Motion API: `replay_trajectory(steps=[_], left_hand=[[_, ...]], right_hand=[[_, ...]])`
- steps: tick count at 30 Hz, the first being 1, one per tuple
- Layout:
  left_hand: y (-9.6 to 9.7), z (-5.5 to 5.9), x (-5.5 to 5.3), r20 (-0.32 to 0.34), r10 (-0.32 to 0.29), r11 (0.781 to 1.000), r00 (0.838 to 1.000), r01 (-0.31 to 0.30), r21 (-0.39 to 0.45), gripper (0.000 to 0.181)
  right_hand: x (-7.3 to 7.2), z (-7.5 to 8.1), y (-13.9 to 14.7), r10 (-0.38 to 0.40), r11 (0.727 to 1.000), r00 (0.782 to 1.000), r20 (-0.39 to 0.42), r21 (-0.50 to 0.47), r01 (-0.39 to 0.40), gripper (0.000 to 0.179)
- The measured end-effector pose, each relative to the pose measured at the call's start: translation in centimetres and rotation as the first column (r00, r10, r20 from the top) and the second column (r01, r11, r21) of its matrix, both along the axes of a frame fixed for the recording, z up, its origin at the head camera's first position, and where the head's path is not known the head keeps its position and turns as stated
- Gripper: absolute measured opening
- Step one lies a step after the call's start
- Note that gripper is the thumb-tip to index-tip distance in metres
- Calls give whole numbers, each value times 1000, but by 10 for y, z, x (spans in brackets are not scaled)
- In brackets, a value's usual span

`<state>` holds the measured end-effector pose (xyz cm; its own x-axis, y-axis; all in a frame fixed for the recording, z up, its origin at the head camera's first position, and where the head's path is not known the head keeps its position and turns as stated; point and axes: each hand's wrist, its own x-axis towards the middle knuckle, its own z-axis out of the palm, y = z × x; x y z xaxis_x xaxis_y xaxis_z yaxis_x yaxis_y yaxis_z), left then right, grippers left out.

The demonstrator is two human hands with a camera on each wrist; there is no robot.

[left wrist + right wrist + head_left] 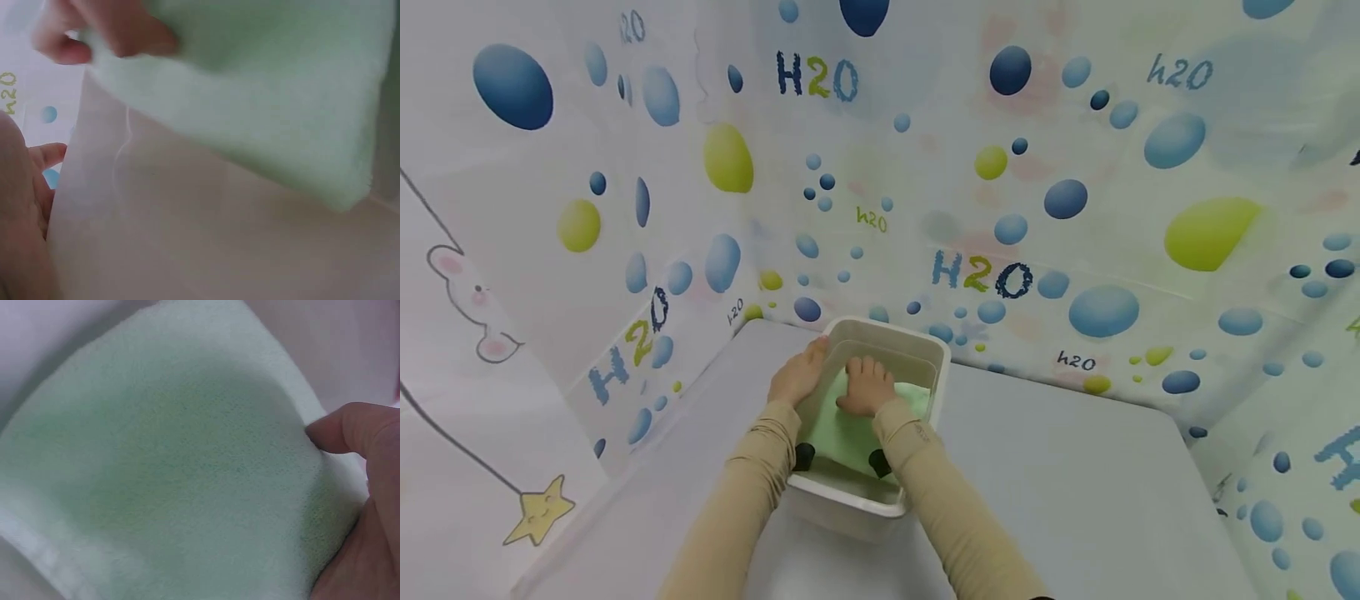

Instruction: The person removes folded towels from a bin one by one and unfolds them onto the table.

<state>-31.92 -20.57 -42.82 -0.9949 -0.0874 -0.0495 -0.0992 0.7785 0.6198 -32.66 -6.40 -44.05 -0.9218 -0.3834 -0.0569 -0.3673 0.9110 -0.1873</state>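
Note:
Along the left rim of a cream plastic bin [835,500], my left hand [797,375] holds on, with some fingers outside the wall in the left wrist view. Inside the bin lies a light green towel [831,429] with a fuzzy surface. My right hand [868,387] reaches down into the bin and grips this towel. In the right wrist view its thumb [344,431] presses on the towel's edge, which bends toward the palm. The towel's lower corner [344,194] is apart from the hand in the left wrist view. Fingers under the towel are hidden.
The bin stands on a white table [1075,467], near its back edge. A curtain [925,183] printed with blue and green drops surrounds the table. Small black wrist cameras [804,457] show beside the sleeves, over the bin.

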Motion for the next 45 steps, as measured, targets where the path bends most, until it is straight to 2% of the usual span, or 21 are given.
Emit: replay_trajectory(steps=[3,7,10,14,18,20,23,25,28,30,32,34,37,42,45], left_hand=[[-9,8,-4,-2,-22,999,1000,22,-25,73],[-20,17,-7,4,-54,998,999,54,-29,74],[-26,21,-7,25,-68,998,997,68,-10,76],[-28,26,-1,33,-48,998,998,46,37,80],[-22,31,6,-12,-49,994,999,50,97,81],[-16,34,8,-63,-77,990,995,84,113,79],[-7,41,11,-113,-135,980,984,150,132,78],[-1,45,14,-120,-188,966,975,206,158,75],[6,49,24,-73,-251,938,965,261,228,73],[11,51,30,-39,-275,924,961,275,267,69],[15,52,36,-21,-292,922,956,287,260,65],[20,52,40,-42,-303,924,952,305,231,62],[27,53,44,-101,-332,915,938,346,206,55],[35,56,51,-183,-376,880,908,412,236,52],[39,58,54,-231,-387,870,893,436,230,52]], right_hand=[[0,18,-2,44,998,999,4,-44,-44,48],[2,39,-5,96,993,995,-38,-70,-98,46],[4,49,-4,133,987,988,-78,-75,-139,43],[10,57,-2,163,981,982,-100,-86,-172,42],[14,61,3,154,976,981,-117,-137,-169,44],[16,63,7,145,972,981,-131,-167,-166,45],[19,67,12,127,965,980,-152,-211,-158,44],[21,69,17,118,960,979,-168,-233,-156,43],[22,72,24,109,948,974,-196,-273,-161,42],[23,73,29,108,940,969,-221,-294,-171,42],[25,74,35,105,932,965,-242,-314,-181,42],[27,74,41,104,925,959,-264,-328,-191,42],[31,74,50,102,921,951,-292,-333,-201,42],[37,75,61,114,918,933,-342,-323,-231,40],[40,75,66,131,899,919,-372,-347,-269,40]])
